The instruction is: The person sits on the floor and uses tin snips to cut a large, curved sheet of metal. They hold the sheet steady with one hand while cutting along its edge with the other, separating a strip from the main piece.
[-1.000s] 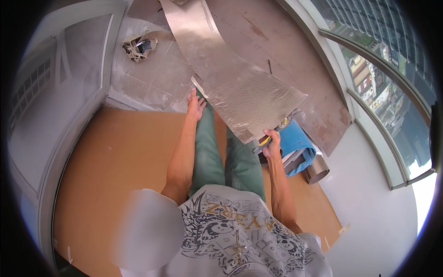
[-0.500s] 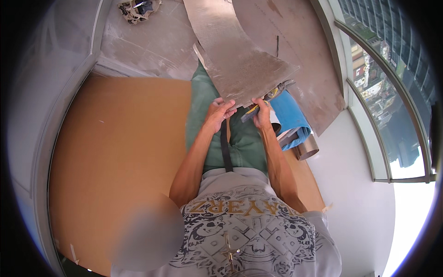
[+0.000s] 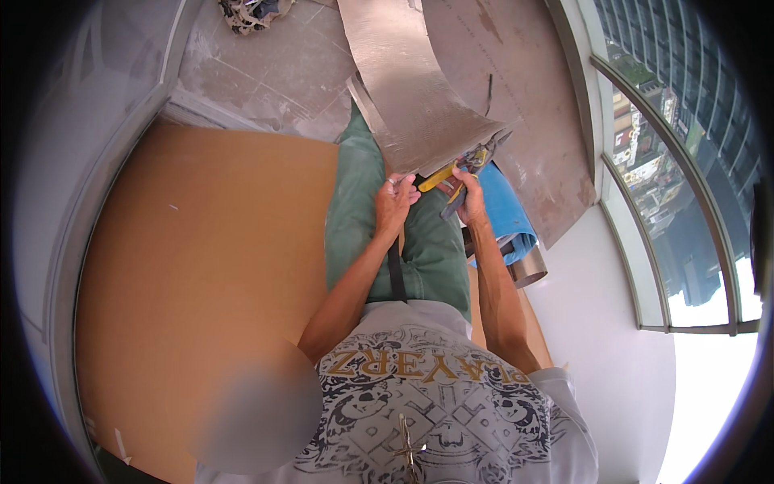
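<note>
A long, curved brownish-grey metal sheet [image 3: 411,105] runs from the top of the view down over my legs, its near edge just above my hands. My right hand [image 3: 470,196] is closed around a pair of tin snips [image 3: 439,177] with yellow-and-dark handles spread apart. The snips' grey head lies by the sheet's right corner. My left hand [image 3: 393,206] is closed, thumb and fingers together at the sheet's near edge, touching or almost touching the end of one handle. What it pinches, if anything, is hidden.
A blue wrapped bundle [image 3: 509,206] and a metal cylinder [image 3: 530,268] lie right of my legs. Tan board [image 3: 210,242] covers the floor on my left. A patterned bag [image 3: 251,14] sits at the far left. Windows [image 3: 645,137] line the right side.
The snips have swung up into clearer view, one yellow handle now reaching toward my left hand. My left fingers have come off the sheet's corner and curled in. The view has shifted slightly.
</note>
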Tool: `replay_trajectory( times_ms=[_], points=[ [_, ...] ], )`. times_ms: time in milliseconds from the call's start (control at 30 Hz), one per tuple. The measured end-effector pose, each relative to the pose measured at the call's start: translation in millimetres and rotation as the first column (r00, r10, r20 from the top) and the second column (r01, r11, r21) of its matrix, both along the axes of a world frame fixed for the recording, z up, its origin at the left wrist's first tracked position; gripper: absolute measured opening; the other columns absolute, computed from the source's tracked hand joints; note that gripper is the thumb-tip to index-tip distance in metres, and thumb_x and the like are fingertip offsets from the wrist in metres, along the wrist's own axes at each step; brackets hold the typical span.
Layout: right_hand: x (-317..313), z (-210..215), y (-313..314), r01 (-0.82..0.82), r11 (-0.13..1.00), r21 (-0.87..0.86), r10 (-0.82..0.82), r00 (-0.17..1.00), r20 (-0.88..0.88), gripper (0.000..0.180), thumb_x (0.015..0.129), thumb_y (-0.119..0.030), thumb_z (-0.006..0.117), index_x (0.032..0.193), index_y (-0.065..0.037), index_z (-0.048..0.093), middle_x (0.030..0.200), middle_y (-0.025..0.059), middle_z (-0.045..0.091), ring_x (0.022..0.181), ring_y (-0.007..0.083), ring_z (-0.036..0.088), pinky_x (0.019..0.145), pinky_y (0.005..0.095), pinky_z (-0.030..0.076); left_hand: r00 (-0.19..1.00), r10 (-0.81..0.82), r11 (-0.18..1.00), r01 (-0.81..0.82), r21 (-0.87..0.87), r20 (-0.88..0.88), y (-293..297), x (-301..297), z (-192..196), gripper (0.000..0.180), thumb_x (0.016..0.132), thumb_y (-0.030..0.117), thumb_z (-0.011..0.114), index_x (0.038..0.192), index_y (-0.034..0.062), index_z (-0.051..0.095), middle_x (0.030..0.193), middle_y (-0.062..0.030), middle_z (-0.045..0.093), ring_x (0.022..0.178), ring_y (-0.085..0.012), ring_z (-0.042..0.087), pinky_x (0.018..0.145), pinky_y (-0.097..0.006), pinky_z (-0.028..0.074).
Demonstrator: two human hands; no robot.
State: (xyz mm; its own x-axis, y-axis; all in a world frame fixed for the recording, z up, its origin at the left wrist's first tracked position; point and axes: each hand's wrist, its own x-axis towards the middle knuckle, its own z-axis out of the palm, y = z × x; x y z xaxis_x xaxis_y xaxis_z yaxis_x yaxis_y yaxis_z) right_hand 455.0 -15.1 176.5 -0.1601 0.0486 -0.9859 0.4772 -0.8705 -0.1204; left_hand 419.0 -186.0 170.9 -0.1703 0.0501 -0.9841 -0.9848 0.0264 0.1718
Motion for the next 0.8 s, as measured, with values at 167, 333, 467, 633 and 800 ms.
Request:
replay_trajectory(
  times_ms=[167,333,467,633,800],
  points=[
    [29,43,56,-0.507,0.858,0.078,0.505,0.862,0.048,0.062,0.078,-0.016,0.063,0.135,-0.003,0.044,0.112,0.0121,0.061,0.108,0.0240,0.059,0.098,0.0394,0.044,0.994,0.101,0.994,-0.103,-0.035,-0.042,7,27,-8,0.027,0.095,0.022,0.064,0.109,-0.0012,0.061,0.090,-0.0127,0.066,0.087,-0.0198,0.067,0.081,-0.030,0.054],
    [-7,121,104,-0.871,0.484,-0.080,0.874,0.486,0.002,0.065,0.074,-0.017,0.061,0.135,-0.003,0.044,0.111,0.0138,0.063,0.108,0.0230,0.060,0.097,0.0373,0.045,0.892,-0.282,0.959,0.260,-0.109,-0.353,32,63,1,0.021,0.093,0.012,0.064,0.110,-0.0012,0.061,0.099,-0.0148,0.065,0.092,-0.0224,0.066,0.081,-0.031,0.053],
    [-8,122,121,-0.785,0.422,-0.453,0.857,0.509,-0.084,0.061,0.077,-0.027,0.061,0.131,-0.003,0.047,0.104,0.0132,0.065,0.099,0.0235,0.063,0.090,0.0378,0.050,0.793,-0.342,0.940,0.283,-0.193,-0.504,51,72,8,0.021,0.089,0.003,0.065,0.109,0.0005,0.062,0.104,-0.0152,0.062,0.094,-0.0273,0.064,0.080,-0.037,0.052],
    [-9,97,133,-0.753,0.220,-0.621,0.887,0.419,-0.194,0.052,0.078,-0.031,0.061,0.121,-0.005,0.050,0.099,0.0148,0.066,0.097,0.0260,0.066,0.086,0.0418,0.053,0.680,-0.456,0.889,0.371,-0.268,-0.574,59,109,2,0.022,0.088,0.001,0.064,0.109,0.0001,0.061,0.107,-0.0172,0.061,0.096,-0.0319,0.064,0.080,-0.038,0.052],
    [6,64,149,-0.632,0.025,-0.775,0.912,0.331,-0.241,0.045,0.078,-0.034,0.063,0.112,-0.006,0.053,0.097,0.0182,0.066,0.088,0.0307,0.069,0.076,0.0444,0.057,0.732,-0.418,0.908,0.325,-0.264,-0.538,69,128,-4,0.026,0.085,0.000,0.066,0.111,0.0013,0.061,0.105,-0.0200,0.060,0.099,-0.0371,0.060,0.085,-0.042,0.049]
  ],
)
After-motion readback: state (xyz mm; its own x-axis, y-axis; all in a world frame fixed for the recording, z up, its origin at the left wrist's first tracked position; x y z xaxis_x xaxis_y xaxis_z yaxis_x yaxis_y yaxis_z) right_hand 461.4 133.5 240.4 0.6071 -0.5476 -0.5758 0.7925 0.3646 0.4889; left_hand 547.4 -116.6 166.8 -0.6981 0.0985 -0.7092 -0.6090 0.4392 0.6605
